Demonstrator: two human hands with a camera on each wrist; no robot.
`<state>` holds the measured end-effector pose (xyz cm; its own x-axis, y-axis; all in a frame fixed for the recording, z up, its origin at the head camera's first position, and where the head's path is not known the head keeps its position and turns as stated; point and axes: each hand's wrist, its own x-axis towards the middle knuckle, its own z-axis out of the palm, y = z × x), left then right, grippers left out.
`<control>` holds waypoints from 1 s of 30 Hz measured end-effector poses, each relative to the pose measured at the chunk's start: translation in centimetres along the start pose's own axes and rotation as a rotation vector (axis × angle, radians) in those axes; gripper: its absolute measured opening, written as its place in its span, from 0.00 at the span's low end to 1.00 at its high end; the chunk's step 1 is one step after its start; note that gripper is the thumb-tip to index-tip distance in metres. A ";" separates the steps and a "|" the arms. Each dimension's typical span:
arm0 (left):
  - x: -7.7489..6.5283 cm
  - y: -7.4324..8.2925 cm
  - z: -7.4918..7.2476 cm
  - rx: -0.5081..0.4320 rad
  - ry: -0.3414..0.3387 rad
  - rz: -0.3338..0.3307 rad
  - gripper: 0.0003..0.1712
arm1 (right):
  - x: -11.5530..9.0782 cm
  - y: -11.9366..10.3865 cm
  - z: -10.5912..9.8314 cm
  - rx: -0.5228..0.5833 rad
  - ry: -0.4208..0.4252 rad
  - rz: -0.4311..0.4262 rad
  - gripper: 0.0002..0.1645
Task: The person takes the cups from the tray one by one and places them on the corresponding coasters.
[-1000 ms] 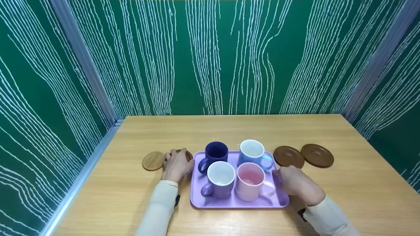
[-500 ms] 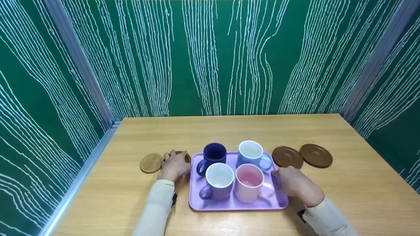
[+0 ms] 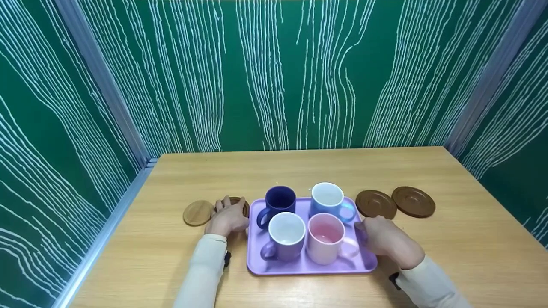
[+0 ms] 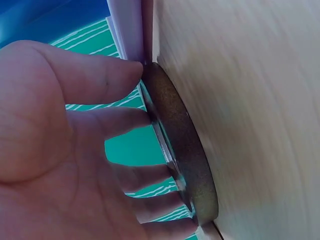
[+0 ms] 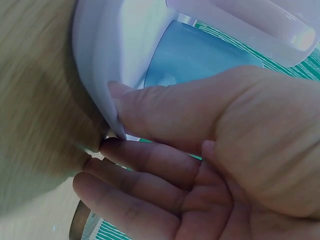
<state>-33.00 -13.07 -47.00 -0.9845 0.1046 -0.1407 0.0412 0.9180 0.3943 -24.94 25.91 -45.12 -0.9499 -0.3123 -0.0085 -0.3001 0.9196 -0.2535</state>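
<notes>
My left hand [image 3: 226, 219] spreads its fairly straight fingers over a round brown coaster [image 4: 182, 140] beside the tray's left side. In the left wrist view its fingertips touch the coaster's upper face and edge, with the thumb near the tray. My right hand [image 3: 383, 239] pinches the right rim of the lilac tray [image 3: 317, 268], thumb over the rim and fingers below. On the tray stand a dark blue mug [image 3: 280, 200], a light blue mug [image 3: 327, 200], a purple mug [image 3: 287, 239] and a pink mug [image 3: 323, 244], all upright.
A light wooden disc [image 3: 198, 213] lies left of my left hand. Two brown coasters, a nearer one [image 3: 376, 204] and a farther one [image 3: 413, 202], lie right of the tray. Green walls with white lines [image 3: 265, 77] border the wooden table [image 3: 299, 167].
The fingers of my left hand have spread slightly over the coaster, leaving more of it showing. The right hand keeps hold of the tray, and the mugs stand as before.
</notes>
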 end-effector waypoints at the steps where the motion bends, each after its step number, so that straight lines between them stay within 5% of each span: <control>1: 0.0 0.1 0.0 0.001 -0.004 -0.002 0.45 | 0.0 0.0 0.0 -0.002 0.003 0.000 0.14; 15: -1.3 1.1 -1.2 0.004 -0.053 -0.015 0.44 | -0.1 -0.2 0.1 0.001 0.011 -0.023 0.08; 30: 0.1 0.9 -1.0 -0.012 -0.058 -0.010 0.44 | -0.3 -0.7 0.7 0.010 0.067 0.004 0.14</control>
<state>-33.29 -12.65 -45.73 -0.9734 0.1177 -0.1966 0.0291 0.9145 0.4036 -24.39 25.24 -45.64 -0.9548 -0.2919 0.0554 -0.2960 0.9182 -0.2634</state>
